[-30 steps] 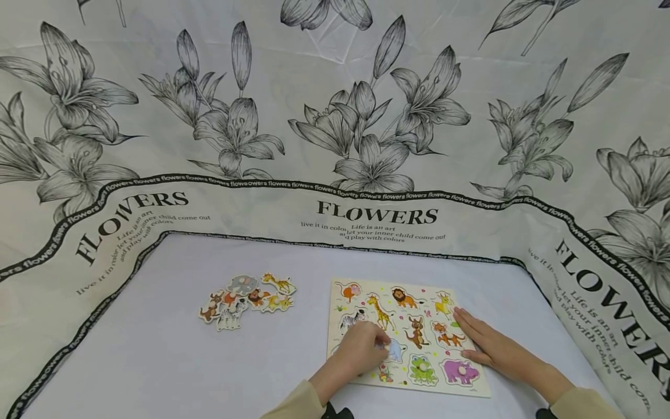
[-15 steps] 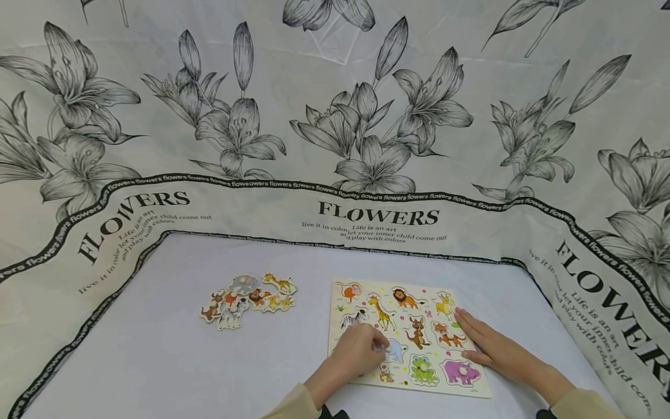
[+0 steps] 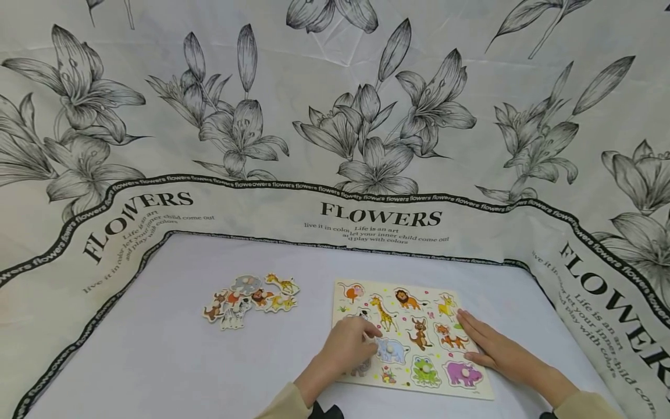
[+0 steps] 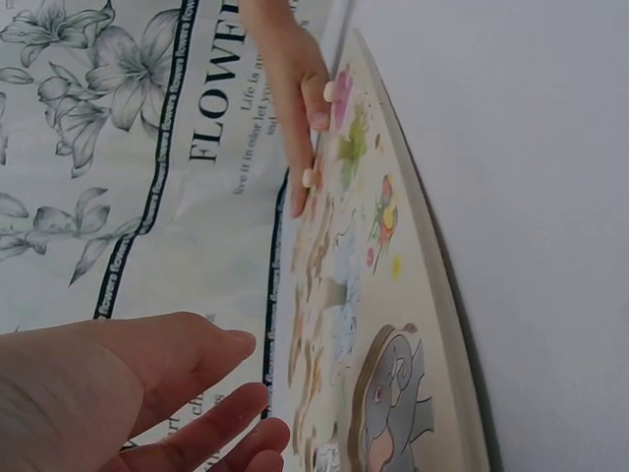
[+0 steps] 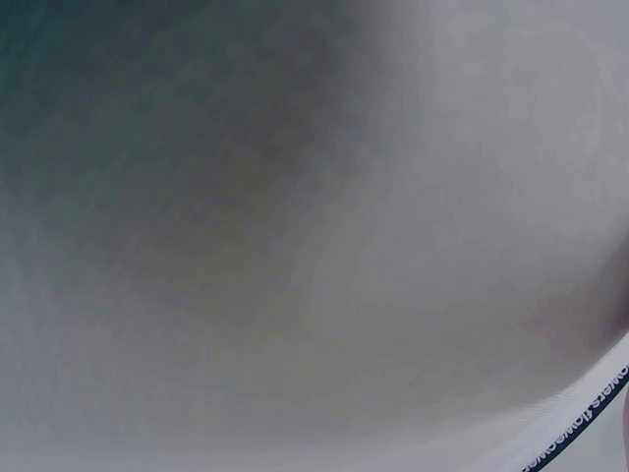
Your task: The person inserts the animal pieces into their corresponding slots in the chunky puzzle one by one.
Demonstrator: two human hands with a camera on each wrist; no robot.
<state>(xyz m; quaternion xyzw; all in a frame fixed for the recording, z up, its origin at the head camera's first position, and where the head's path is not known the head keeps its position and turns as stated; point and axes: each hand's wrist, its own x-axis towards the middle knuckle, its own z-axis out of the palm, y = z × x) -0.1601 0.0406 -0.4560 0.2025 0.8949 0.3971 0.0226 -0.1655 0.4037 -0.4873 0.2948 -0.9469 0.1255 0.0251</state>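
A wooden animal puzzle board [image 3: 342, 294] lies flat below my hands. In it sits a light-blue elephant piece [image 3: 391, 351] with a round knob; a green frog piece [image 3: 426, 370] and a purple hippo piece [image 3: 463, 374] sit nearby. My left hand [image 3: 345, 346] hovers over the board's left side, just left of the elephant piece. The left wrist view shows its thumb and fingers [image 4: 221, 418] apart, with nothing between them. My right hand [image 3: 494, 346] rests along the board's right edge, fingers extended. A grey animal picture [image 4: 393, 403] on the board is partly hidden by the left hand in the head view.
Several loose animal pieces lie in a pile left of the board, including a zebra piece [image 3: 235, 314], a grey elephant piece [image 3: 247, 284] and a giraffe piece [image 3: 282, 284]. A flower-printed cloth [image 3: 382, 212] rises behind the white tabletop [image 3: 173, 349]. The right wrist view is mostly blurred.
My left hand has let go of the light-blue elephant piece's knob and drawn slightly left, uncovering the piece. My right hand stays at the board's edge.
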